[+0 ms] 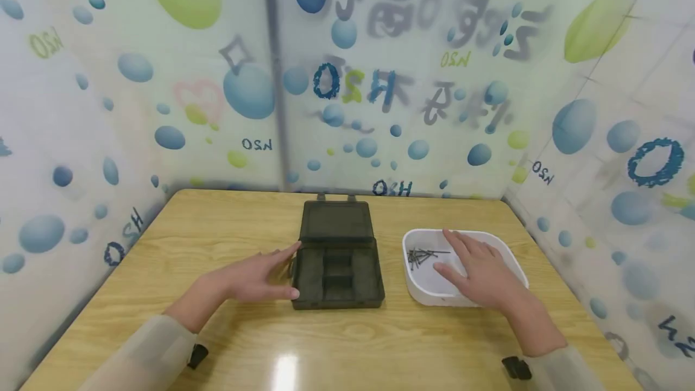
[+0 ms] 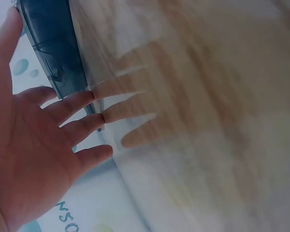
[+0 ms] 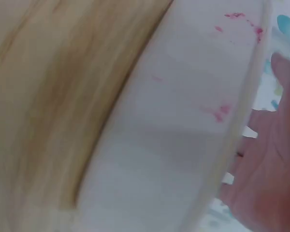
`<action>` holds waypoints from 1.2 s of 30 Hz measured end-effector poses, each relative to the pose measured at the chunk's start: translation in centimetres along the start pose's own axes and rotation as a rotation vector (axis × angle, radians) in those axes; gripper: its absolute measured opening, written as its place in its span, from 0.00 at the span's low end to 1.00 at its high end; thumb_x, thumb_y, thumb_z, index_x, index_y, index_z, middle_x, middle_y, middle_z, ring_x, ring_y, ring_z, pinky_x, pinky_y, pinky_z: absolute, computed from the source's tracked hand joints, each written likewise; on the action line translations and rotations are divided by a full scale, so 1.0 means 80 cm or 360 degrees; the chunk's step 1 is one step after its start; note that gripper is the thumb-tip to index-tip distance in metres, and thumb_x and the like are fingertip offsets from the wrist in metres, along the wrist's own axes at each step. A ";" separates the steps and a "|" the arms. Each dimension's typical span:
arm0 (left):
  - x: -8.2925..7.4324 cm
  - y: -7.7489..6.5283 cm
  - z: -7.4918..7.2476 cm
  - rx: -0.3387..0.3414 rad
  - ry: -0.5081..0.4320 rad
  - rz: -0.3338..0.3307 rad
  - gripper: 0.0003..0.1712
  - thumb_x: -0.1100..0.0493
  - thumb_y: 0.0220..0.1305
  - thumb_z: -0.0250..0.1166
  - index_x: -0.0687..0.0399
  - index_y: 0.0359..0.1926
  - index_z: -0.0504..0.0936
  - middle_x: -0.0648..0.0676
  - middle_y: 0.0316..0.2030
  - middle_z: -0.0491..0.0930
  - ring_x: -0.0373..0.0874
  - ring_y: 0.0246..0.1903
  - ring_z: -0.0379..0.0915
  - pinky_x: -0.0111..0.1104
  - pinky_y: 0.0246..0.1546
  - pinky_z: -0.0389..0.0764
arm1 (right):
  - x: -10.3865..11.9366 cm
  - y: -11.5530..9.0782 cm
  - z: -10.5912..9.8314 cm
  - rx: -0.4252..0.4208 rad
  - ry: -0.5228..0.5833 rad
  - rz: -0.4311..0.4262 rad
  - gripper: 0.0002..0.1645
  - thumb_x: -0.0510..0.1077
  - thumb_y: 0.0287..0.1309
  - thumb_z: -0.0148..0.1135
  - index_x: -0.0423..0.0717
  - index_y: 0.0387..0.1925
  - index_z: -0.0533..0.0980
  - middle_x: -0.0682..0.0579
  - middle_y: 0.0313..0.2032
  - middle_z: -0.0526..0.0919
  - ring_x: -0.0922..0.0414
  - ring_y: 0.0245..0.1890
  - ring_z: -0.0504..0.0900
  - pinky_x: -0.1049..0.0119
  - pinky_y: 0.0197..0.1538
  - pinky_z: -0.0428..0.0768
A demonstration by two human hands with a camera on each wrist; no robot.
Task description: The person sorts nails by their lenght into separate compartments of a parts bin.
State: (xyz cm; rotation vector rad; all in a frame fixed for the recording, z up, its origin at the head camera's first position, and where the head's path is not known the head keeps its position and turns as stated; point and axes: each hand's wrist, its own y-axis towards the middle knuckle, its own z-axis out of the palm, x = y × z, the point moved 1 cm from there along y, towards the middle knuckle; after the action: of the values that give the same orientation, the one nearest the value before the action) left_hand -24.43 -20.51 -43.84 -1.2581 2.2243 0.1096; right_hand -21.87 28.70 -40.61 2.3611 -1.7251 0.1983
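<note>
A dark plastic case (image 1: 366,270) lies with its lid (image 1: 336,220) folded back, its divided compartments facing up. My left hand (image 1: 255,279) is at the case's left side, thumb and fingers spread, the fingertips right at its edge. In the left wrist view the straight fingers of that hand (image 2: 48,125) overlap the side of the case (image 2: 53,43). To the right, a white bin (image 1: 434,298) holds a small pile of nails or screws (image 1: 420,256) at its left end. Over this bin hovers my right hand (image 1: 483,270), fingers extended, nothing in its grasp.
Both objects rest on a wood-grain table (image 1: 244,336). Walls covered with printed bubbles (image 1: 248,92) rise behind it and at both sides. Pink smudges (image 3: 222,111) mark the bin's outer wall in the right wrist view.
</note>
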 end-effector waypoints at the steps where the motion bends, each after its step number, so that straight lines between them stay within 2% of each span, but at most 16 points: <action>1: 0.000 0.001 0.000 0.0004 0.0000 0.0006 0.64 0.24 0.71 0.66 0.45 0.91 0.44 0.60 0.86 0.56 0.73 0.83 0.52 0.71 0.81 0.51 | -0.002 0.003 0.001 0.0004 0.0044 0.0001 0.49 0.71 0.82 0.52 0.45 0.86 0.60 0.34 0.80 0.67 0.31 0.78 0.68 0.29 0.78 0.64; 4: -0.002 0.004 -0.001 0.0013 0.0001 -0.0003 0.63 0.24 0.72 0.66 0.44 0.91 0.44 0.61 0.86 0.57 0.74 0.82 0.53 0.71 0.79 0.54 | -0.012 0.014 0.005 0.0029 0.0214 0.0012 0.39 0.63 0.84 0.55 0.41 0.80 0.70 0.36 0.71 0.79 0.36 0.67 0.81 0.35 0.70 0.78; 6: -0.003 0.006 -0.003 0.0017 -0.0004 -0.0009 0.63 0.24 0.71 0.66 0.43 0.91 0.45 0.61 0.86 0.58 0.74 0.82 0.53 0.71 0.79 0.56 | -0.020 0.022 0.008 0.0065 0.0333 0.0027 0.32 0.57 0.83 0.59 0.40 0.73 0.76 0.39 0.63 0.85 0.43 0.58 0.86 0.42 0.63 0.83; 9: -0.006 0.005 -0.005 0.0024 -0.0010 -0.0014 0.63 0.25 0.72 0.66 0.42 0.91 0.45 0.61 0.86 0.58 0.72 0.83 0.55 0.70 0.78 0.60 | -0.030 0.035 0.015 0.0133 0.0471 0.0044 0.21 0.49 0.80 0.65 0.41 0.64 0.83 0.47 0.51 0.89 0.53 0.47 0.85 0.53 0.53 0.85; 13: -0.009 0.004 -0.006 0.0029 -0.0020 -0.0010 0.63 0.26 0.72 0.67 0.43 0.91 0.44 0.61 0.86 0.58 0.71 0.83 0.56 0.68 0.77 0.63 | -0.040 0.051 0.024 0.0267 0.0637 0.0069 0.15 0.45 0.77 0.67 0.45 0.59 0.84 0.50 0.43 0.87 0.56 0.40 0.83 0.60 0.45 0.82; 16: -0.010 0.003 -0.006 0.0028 -0.0033 -0.0020 0.65 0.25 0.70 0.69 0.43 0.91 0.44 0.61 0.86 0.58 0.71 0.82 0.56 0.67 0.77 0.64 | -0.043 0.061 0.033 0.0344 0.0749 0.0120 0.13 0.44 0.77 0.68 0.48 0.58 0.84 0.49 0.41 0.85 0.55 0.37 0.83 0.61 0.42 0.82; 21: -0.009 0.002 -0.004 0.0020 -0.0030 -0.0029 0.69 0.24 0.65 0.72 0.42 0.91 0.44 0.62 0.85 0.58 0.71 0.81 0.59 0.67 0.76 0.66 | -0.047 0.070 0.044 0.0385 0.0840 0.0226 0.16 0.43 0.75 0.70 0.50 0.60 0.82 0.48 0.36 0.83 0.54 0.32 0.82 0.60 0.39 0.81; 28: -0.006 0.000 -0.002 0.0003 -0.0067 -0.0044 0.69 0.25 0.64 0.74 0.41 0.91 0.46 0.64 0.82 0.66 0.68 0.78 0.67 0.66 0.74 0.69 | -0.050 0.076 0.053 0.0410 0.0832 0.0331 0.21 0.45 0.75 0.71 0.51 0.66 0.81 0.48 0.32 0.83 0.53 0.30 0.82 0.61 0.38 0.80; 33: -0.007 0.002 -0.002 0.0006 -0.0083 -0.0034 0.69 0.25 0.63 0.74 0.42 0.91 0.46 0.63 0.81 0.67 0.66 0.76 0.71 0.65 0.74 0.70 | -0.056 0.076 0.054 0.0420 0.0854 0.0425 0.21 0.46 0.75 0.71 0.51 0.65 0.82 0.47 0.33 0.84 0.53 0.30 0.84 0.61 0.38 0.82; 36: -0.007 0.003 -0.002 0.0011 -0.0094 -0.0036 0.70 0.25 0.63 0.75 0.42 0.91 0.46 0.63 0.81 0.67 0.65 0.75 0.72 0.64 0.74 0.71 | -0.059 0.076 0.053 0.0422 0.0836 0.0431 0.20 0.46 0.76 0.70 0.49 0.65 0.81 0.46 0.34 0.83 0.53 0.30 0.84 0.61 0.38 0.83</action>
State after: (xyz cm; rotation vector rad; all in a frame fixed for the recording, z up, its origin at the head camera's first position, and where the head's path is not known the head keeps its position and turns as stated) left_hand -24.49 -20.04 -43.46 -1.2597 2.1581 0.1283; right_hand -29.19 30.20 -45.22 1.9613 -1.8096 1.0440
